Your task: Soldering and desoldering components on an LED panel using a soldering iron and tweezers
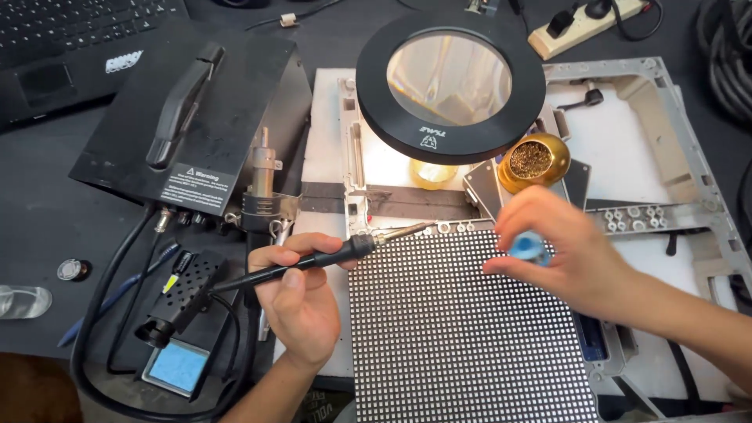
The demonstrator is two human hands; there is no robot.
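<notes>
My left hand [301, 294] grips a black soldering iron [313, 260] like a pen, its metal tip pointing right over the top left edge of a black LED matrix panel [462, 329] dotted with white points. My right hand [568, 251] hovers above the panel's top right corner and pinches a small blue object [529, 249], mostly hidden by the fingers. Between the hands lies the panel's upper edge.
A round black magnifier lamp [450, 82] hangs over the metal frame [666, 211]. A brass tip cleaner [534, 162] stands behind my right hand. A black rework station [196, 117] with hot-air nozzle sits left, a soldering stand with blue sponge [178, 362] below it. Cables trail left.
</notes>
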